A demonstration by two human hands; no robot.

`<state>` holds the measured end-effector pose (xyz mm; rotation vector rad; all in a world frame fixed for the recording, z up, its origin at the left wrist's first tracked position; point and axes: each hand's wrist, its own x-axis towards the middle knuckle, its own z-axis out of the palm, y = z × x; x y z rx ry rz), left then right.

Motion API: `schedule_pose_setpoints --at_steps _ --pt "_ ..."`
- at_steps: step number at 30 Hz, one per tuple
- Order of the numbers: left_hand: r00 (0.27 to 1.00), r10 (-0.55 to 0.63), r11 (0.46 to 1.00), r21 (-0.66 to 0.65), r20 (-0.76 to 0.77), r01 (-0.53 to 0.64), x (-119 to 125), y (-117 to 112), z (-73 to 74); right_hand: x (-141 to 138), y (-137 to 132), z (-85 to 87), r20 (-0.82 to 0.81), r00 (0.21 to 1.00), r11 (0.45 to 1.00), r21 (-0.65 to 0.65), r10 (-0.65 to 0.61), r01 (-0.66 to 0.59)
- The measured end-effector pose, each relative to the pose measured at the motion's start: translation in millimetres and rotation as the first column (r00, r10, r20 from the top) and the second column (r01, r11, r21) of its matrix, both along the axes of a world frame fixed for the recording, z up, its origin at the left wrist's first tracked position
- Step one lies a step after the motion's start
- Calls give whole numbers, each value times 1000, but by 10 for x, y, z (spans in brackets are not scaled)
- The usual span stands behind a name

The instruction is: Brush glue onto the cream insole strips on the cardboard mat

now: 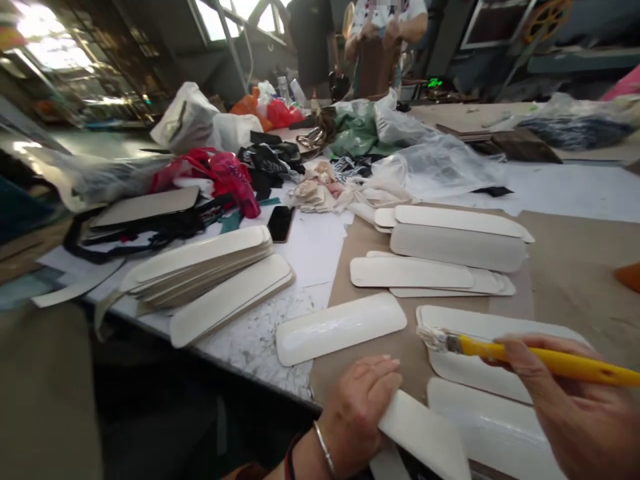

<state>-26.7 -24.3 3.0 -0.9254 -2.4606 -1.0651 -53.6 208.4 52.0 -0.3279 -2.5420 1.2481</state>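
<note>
My left hand (361,407) rests at the near table edge, its fingers curled over the end of a cream oblong piece (425,437). My right hand (570,407) grips a yellow-handled brush (530,357), whose whitish bristles (433,339) touch the left end of another cream piece (500,353). A glossy wet-looking piece (340,328) lies to the left on brown paper (575,273). One more glossy piece (495,427) lies under my right hand.
Stacks of cream pieces (205,267) sit at the left, more (450,247) lie ahead. A black phone (281,223), red fabric (225,175), plastic bags (430,160) and cloth scraps crowd the far table. Two people (385,33) stand at the back.
</note>
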Motion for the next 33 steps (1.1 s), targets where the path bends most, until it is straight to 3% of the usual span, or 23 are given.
schedule_pose_setpoints --at_steps 2,4,8,11,14,18,23,28,33 --pt "993 117 993 -19 -34 -117 153 -273 -45 -91 -374 14 49 996 997 -36 77 -75" --pt "972 222 973 -47 -77 -226 315 -579 -136 -138 -786 18 -3 978 970 -131 208 -206" --pt "894 417 897 -82 -163 -434 539 -1062 -295 -129 -1478 -23 -138 901 851 -297 412 -434" --pt "876 446 874 -118 -184 -470 579 -1208 -339 -86 -1799 -112 -169 864 784 -366 474 -502" --pt "875 442 876 -116 -197 -469 561 -1235 -366 -58 -1943 -217 -180 854 775 -361 488 -519" --pt "875 435 878 -116 -210 -465 536 -1243 -417 -102 -1858 -271 -207 860 837 -211 466 -505" --pt "881 414 889 -105 -229 -445 540 -1289 -468 -257 -1464 -260 -226 911 935 -13 344 -356" --pt "913 359 918 -101 -194 -383 568 -1357 -611 -359 -1038 -246 -180 965 981 5 192 -195" --pt "891 419 907 37 -177 -419 579 -1382 -880 -419 -759 -218 -210 969 991 66 127 -115"
